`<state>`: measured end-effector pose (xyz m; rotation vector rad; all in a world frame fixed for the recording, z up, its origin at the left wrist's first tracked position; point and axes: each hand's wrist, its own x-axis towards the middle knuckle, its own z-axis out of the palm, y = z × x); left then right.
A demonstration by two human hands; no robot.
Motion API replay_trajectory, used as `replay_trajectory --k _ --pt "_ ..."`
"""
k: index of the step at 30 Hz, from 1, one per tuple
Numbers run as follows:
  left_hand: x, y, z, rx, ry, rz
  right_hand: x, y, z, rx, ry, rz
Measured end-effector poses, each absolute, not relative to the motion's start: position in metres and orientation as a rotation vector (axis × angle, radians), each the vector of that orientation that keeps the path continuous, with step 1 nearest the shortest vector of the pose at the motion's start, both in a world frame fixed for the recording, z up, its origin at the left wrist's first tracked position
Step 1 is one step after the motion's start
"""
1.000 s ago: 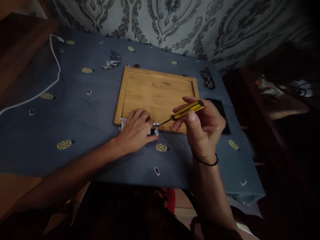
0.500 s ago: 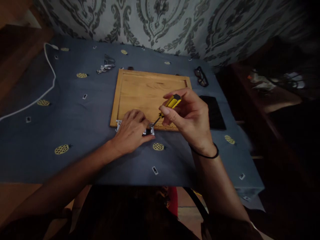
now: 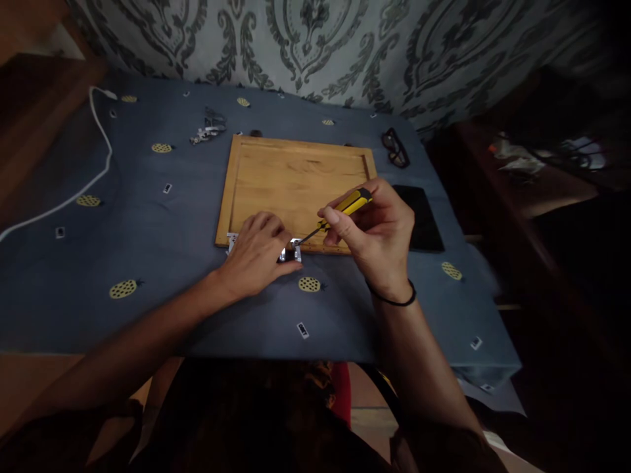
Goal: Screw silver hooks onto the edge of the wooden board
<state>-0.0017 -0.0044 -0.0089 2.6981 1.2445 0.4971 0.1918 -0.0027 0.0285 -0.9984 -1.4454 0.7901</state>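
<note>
A yellow and black screwdriver [image 3: 351,203] is pinched in my right hand [image 3: 382,233], its shaft slanting down to the left. Its tip meets a shiny metal bracket [image 3: 296,252] at the near edge of a framed wooden panel [image 3: 300,177]. My left hand [image 3: 259,253] lies over that edge, fingers curled on the metal piece and thumb along its near side. Part of the metal also shows left of my left hand; the middle is covered by the hand.
Beyond the panel's left corner lie metal parts [image 3: 208,133]. Glasses [image 3: 395,148] and a dark flat tablet-like object [image 3: 420,220] are to the right. A white cable [image 3: 106,154] runs down the left of the blue tablecloth [image 3: 162,263].
The screwdriver has tilted lower, its handle swinging to the right with my right hand. My left hand keeps its place on the metal piece. The view has shifted slightly.
</note>
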Motion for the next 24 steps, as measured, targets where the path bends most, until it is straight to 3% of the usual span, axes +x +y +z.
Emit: replay_trajectory --k 24 --pt "-0.0018 -0.0034 -0.0125 2.748 1.242 0.499 0.196 0.0028 0.02 -0.888 -1.509 0.762"
